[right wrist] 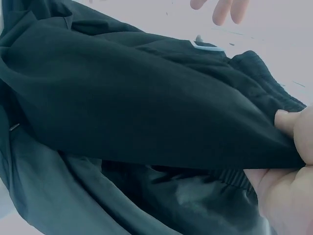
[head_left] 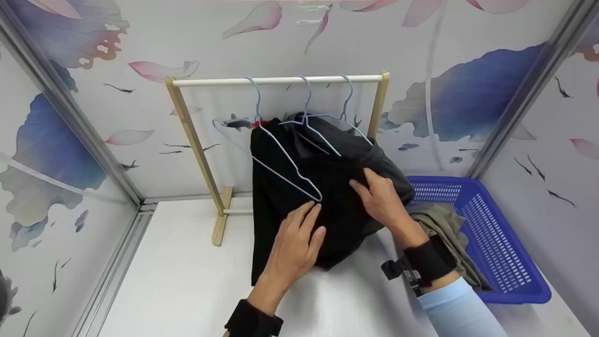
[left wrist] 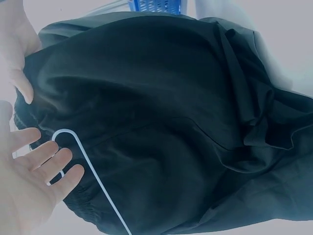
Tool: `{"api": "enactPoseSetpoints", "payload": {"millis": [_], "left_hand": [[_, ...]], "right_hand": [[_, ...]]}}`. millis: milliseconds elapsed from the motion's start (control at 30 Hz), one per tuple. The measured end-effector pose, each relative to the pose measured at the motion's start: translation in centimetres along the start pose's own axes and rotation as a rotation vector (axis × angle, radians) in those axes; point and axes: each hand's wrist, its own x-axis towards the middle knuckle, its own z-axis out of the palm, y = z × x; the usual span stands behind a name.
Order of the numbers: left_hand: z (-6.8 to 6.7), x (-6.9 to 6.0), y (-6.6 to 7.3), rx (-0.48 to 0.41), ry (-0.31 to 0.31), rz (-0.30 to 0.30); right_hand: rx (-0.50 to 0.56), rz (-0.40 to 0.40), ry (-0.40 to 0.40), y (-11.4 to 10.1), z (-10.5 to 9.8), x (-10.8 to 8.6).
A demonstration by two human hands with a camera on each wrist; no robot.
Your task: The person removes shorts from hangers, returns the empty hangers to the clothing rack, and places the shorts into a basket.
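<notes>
Black trousers [head_left: 344,210] with a gathered elastic waist hang on the front light-blue wire hanger [head_left: 281,147]. My left hand [head_left: 292,241] is at the hanger's lower right corner, its fingers extended and slightly bent. In the left wrist view that hand [left wrist: 36,181] has its fingertips by the hanger's rounded end [left wrist: 63,131], without a grip on it. Farther right, my right hand [head_left: 384,201] pinches the trousers' upper edge between thumb and fingers. The right wrist view shows the cloth [right wrist: 161,107] drawn taut from this hand [right wrist: 288,171].
A wooden rack with a white rail [head_left: 210,82] carries several of the hooks. Dark grey clothing [head_left: 395,171] hangs behind the black trousers. At right, a blue plastic basket [head_left: 507,234] holds an olive garment [head_left: 442,224]. Patterned panels enclose the white table [head_left: 173,271].
</notes>
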Motion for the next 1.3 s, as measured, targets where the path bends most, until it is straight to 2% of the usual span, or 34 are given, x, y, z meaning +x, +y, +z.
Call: {"api": "enactPoseSetpoints", "payload": {"millis": [133, 200, 600, 1000, 1300], "left_hand": [[-0.2, -0.1, -0.1, 0.001, -0.005, -0.008], [-0.3, -0.1, -0.2, 0.002, -0.008, -0.011], [-0.5, -0.3, -0.3, 0.009, -0.003, -0.018], [-0.6, -0.5, -0.5, 0.007, 0.008, -0.024], [-0.6, -0.5, -0.5, -0.001, 0.0, -0.036]], "right_hand": [[0.029, 0.029, -0.023, -0.2, -0.2, 0.0], [0.027, 0.018, -0.015, -0.3, -0.2, 0.0], [0.006, -0.106, 0.113, -0.8, 0.0, 0.1], [0.016, -0.223, 0.236, 0.0, 0.2, 0.0], [0.034, -0.241, 0.302, 1.0, 0.1, -0.5]]}}
